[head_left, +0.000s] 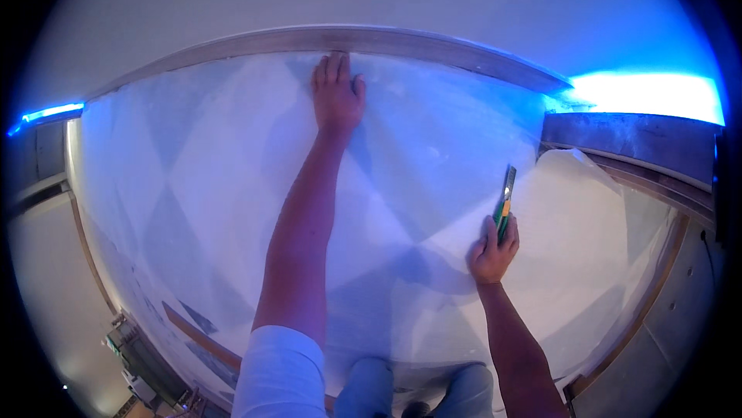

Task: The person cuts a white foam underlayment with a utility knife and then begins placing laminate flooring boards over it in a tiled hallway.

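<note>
A large pale sheet [309, 163] with faint grey triangles and diamonds spreads across the middle of the view. My left hand [338, 97] presses on its far part, palm toward it and fingers stretched out. Those fingertips reach the edge of a brownish strip [355, 37] bordering the sheet. To the right, my right hand [493, 252] is closed around a green and yellow utility knife [505, 205]. The metal end of the knife points away from me. Beside it, the sheet's right part has a curled, loose corner [568, 156].
Bright blue light [641, 97] glows at the far right above a dark ledge [634, 139]. A brown strip [202, 337] lies at the lower left, with assorted items [139, 352] beyond it. My legs [464, 391] show at the lower edge.
</note>
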